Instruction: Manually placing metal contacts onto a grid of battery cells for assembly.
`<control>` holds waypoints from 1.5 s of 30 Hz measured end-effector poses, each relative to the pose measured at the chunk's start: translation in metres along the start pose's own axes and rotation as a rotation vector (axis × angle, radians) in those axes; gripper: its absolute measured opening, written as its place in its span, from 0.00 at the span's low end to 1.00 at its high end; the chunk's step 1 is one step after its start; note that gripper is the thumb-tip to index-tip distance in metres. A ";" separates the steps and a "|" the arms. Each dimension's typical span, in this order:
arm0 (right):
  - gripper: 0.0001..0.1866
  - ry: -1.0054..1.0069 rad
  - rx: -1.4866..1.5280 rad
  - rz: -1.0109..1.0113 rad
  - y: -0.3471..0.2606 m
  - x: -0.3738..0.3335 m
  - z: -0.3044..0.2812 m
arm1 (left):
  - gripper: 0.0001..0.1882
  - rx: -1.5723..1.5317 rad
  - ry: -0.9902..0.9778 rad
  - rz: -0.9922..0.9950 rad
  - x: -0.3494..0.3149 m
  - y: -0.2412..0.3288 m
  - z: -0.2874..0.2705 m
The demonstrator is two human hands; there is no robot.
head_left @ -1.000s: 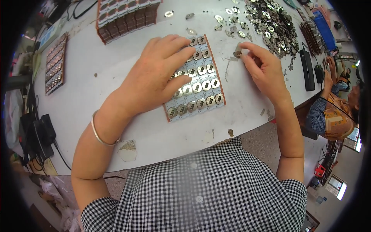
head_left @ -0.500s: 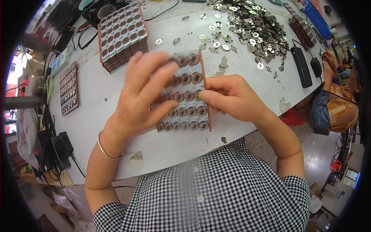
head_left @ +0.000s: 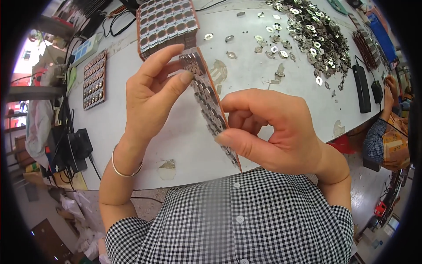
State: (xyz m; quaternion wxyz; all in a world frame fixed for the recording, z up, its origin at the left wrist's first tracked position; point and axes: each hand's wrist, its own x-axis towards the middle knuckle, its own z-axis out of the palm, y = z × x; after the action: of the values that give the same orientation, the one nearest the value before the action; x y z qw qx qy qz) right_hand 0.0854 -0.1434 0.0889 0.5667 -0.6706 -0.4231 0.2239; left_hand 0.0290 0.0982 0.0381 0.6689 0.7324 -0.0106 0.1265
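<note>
A thin circuit board panel with an orange-brown edge stands steeply tilted in front of me, rows of flat metal parts showing on its left-facing side. My right hand pinches the panel's right edge, thumb across the part-covered side and bent fingers behind. At the upper left of the panel, my left hand has its thumb on the near side and fingers reaching behind the edge. The exact contact of those left fingertips is partly hidden.
Beyond my left hand stands a stack of similar panels; a single panel lies farther left. A heap of small metal pieces spreads at the back right, near a black power adapter. Another person's arm is at far right.
The panel has turned from lying face-up to a steep, nearly edge-on tilt. My left hand has moved from sweeping over its face to its upper left edge; my right hand keeps its hold.
</note>
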 end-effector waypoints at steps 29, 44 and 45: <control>0.20 -0.085 0.050 -0.040 0.000 -0.002 0.008 | 0.26 -0.287 0.084 -0.031 -0.011 0.007 -0.001; 0.21 -0.108 0.055 -0.016 -0.002 -0.001 0.014 | 0.26 -0.307 0.013 -0.176 -0.019 0.005 0.000; 0.21 -0.112 0.054 -0.021 -0.001 -0.001 0.016 | 0.26 -0.303 0.020 -0.173 -0.022 0.004 0.001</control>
State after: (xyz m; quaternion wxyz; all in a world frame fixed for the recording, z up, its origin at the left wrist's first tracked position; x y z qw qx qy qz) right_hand 0.0720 -0.1346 0.0857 0.5623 -0.6370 -0.4550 0.2664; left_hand 0.0070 0.0937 0.0379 0.7801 0.6201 0.0403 0.0726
